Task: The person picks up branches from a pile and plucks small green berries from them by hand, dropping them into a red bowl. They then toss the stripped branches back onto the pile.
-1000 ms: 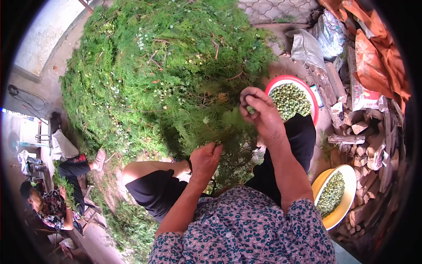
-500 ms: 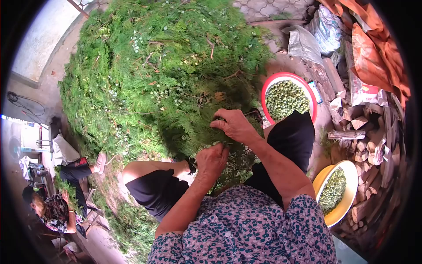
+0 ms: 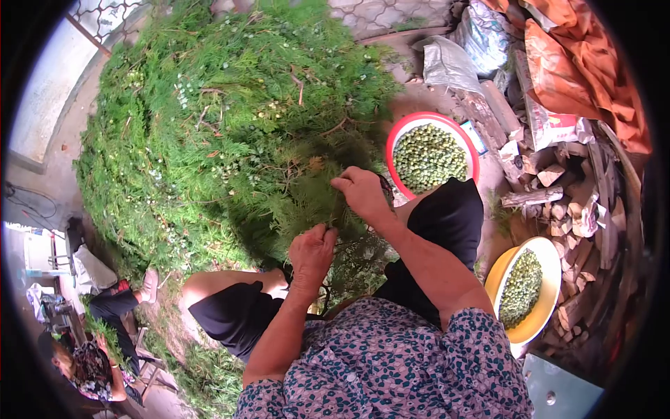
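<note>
A leafy evergreen branch (image 3: 314, 199) lies across the space between my knees. My left hand (image 3: 312, 253) is closed around its stem, the thumb pressed to the fingers. Just above and to the right, my right hand (image 3: 364, 197) pinches at the same foliage; any small piece between its fingertips is too blurred to make out. Beyond both hands rises a big heap of green branches (image 3: 202, 140) dotted with pale round cones. To the right of my right hand stands a red-rimmed basin (image 3: 391, 155) full of small green cones.
A yellow basin (image 3: 553, 276) with more green cones stands at my right, beside stacked firewood (image 3: 569, 209). Sacks (image 3: 450, 66) and an orange sheet (image 3: 565, 70) lie at the upper right. Another person (image 3: 94, 359) sits at the lower left, holding greenery.
The view has shifted a little, so the surroundings appear farther left. My hands have drawn slightly apart, the right fingertips now higher above the left hand.
</note>
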Action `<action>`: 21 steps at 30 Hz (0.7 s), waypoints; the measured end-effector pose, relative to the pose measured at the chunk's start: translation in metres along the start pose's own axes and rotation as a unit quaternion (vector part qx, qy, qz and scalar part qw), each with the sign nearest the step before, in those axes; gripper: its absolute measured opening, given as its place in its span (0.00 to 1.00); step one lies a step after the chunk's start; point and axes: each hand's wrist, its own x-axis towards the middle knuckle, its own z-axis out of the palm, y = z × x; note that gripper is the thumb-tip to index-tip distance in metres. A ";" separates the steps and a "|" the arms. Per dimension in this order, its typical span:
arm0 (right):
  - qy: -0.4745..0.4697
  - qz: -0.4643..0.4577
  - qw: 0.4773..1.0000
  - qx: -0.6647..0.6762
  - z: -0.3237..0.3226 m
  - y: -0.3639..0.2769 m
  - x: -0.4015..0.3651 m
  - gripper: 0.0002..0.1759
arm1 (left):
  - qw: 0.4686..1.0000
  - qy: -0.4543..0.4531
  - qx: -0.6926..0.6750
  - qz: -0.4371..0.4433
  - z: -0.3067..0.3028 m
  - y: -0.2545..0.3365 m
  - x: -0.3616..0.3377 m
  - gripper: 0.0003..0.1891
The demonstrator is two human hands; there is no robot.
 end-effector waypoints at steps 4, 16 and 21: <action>0.109 -0.057 0.982 -0.144 -0.035 -0.001 0.026 0.12 | 1.000 -0.004 0.013 0.020 0.004 -0.010 -0.007 0.14; 0.307 0.240 0.841 0.376 -0.181 0.031 0.101 0.08 | 0.924 -0.020 -0.335 -0.183 -0.025 -0.008 0.010 0.13; 0.371 0.158 0.786 0.469 -0.210 0.034 0.101 0.23 | 0.935 -0.002 -0.326 -0.137 -0.039 -0.011 0.019 0.11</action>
